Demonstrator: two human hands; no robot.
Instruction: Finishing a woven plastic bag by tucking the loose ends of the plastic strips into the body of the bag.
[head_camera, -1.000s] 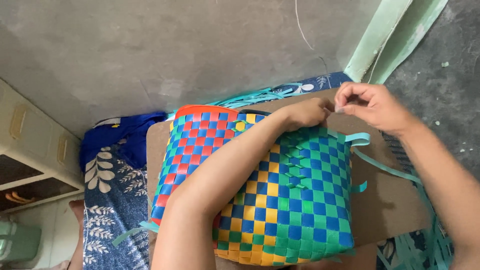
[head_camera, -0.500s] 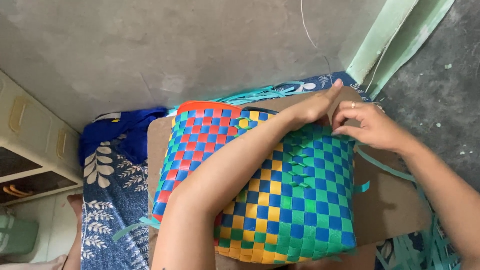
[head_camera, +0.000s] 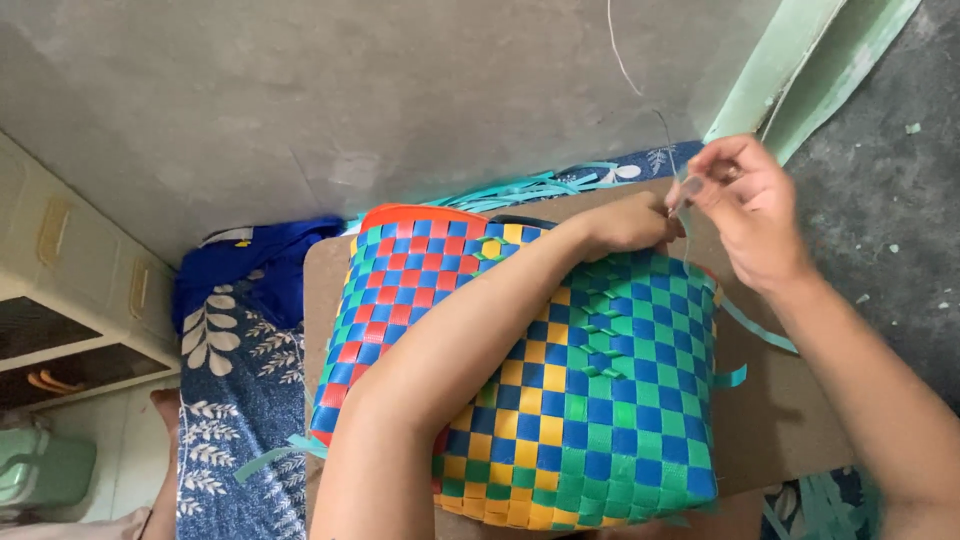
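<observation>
Two surfaces stacked: rough grey concrete floor (head_camera: 300, 110) across the far side, brown board (head_camera: 790, 420) laid over it, near and right. Pale cream cabinet (head_camera: 70, 280) with open shelves at far left, mint-green plastic container (head_camera: 40, 470) below it at the near left corner. Blue floral cloth (head_camera: 235, 400) spread left of the board, pale green plank (head_camera: 790, 60) leaning at far right. Woven plastic basket (head_camera: 600, 400) lying on its side on the board, checkered red and blue at the left end, yellow, blue and green toward the right; inside not visible. Loose teal strips (head_camera: 530, 185) bunched just beyond its far edge. Left hand (head_camera: 625, 222) pressed down on the basket's far upper edge, fingers curled, grip unclear. Right hand (head_camera: 750, 215) raised just right of it, fingertips pinched shut on a thin pale strand (head_camera: 622, 55) running up and away.
</observation>
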